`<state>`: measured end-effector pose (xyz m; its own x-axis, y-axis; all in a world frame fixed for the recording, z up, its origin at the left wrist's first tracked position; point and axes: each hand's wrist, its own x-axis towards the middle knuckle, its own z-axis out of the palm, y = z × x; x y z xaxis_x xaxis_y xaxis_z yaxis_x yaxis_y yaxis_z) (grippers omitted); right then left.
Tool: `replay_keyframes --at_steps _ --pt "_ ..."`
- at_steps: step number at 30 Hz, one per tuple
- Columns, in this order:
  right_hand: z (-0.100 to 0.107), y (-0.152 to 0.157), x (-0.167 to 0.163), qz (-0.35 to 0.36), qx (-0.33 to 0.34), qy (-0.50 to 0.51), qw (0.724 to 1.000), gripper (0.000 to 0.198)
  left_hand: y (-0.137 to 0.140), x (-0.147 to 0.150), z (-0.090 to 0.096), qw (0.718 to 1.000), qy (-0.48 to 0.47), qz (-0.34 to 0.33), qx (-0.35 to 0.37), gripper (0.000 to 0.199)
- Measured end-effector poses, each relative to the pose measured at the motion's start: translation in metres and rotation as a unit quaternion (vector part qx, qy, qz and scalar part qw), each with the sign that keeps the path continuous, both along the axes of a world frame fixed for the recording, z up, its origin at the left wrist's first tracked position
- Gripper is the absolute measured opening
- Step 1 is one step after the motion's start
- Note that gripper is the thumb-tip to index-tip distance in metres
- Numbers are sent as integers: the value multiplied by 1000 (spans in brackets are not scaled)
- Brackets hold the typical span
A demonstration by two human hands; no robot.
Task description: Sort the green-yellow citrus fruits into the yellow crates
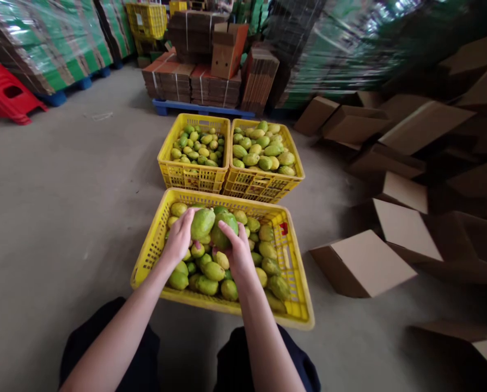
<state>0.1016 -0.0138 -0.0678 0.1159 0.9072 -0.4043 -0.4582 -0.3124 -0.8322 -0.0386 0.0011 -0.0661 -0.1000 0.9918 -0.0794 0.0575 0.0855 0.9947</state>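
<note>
Over the near yellow crate [304, 296], my left hand [181, 235] is closed round the side of a light green papaya [202, 223]. Close beside it, my right hand [237, 246] grips a darker green papaya [224, 231], its thumb across the front. Both hands' fingers are partly hidden under the fruit. Below them lie many green and yellow-green papayas [213, 271], heaped in the crate and thinner toward its right side. A small red patch [283, 228] shows on the crate's inner right wall.
Beyond stand two more yellow crates, the left one [172, 177] and the right one [263, 188], both filled with papayas. Cardboard boxes [370, 264] lie scattered on the right. Flattened cartons [214, 87] sit on a blue pallet [200, 109] behind. A red stool [12, 92] stands far left.
</note>
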Motion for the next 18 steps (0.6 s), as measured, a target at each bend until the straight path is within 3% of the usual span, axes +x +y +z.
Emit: replay_keyframes --at_steps 4,11,18 --pt "-2 1 0 -16 -1 26 1000 45 -7 4 6 999 5 -48 -6 51" --pt "-6 4 2 -54 3 81 995 36 -5 4 3 993 83 -20 87 39" --pt "-9 10 7 -65 44 134 988 38 0 8 -3 995 -90 9 46 50"
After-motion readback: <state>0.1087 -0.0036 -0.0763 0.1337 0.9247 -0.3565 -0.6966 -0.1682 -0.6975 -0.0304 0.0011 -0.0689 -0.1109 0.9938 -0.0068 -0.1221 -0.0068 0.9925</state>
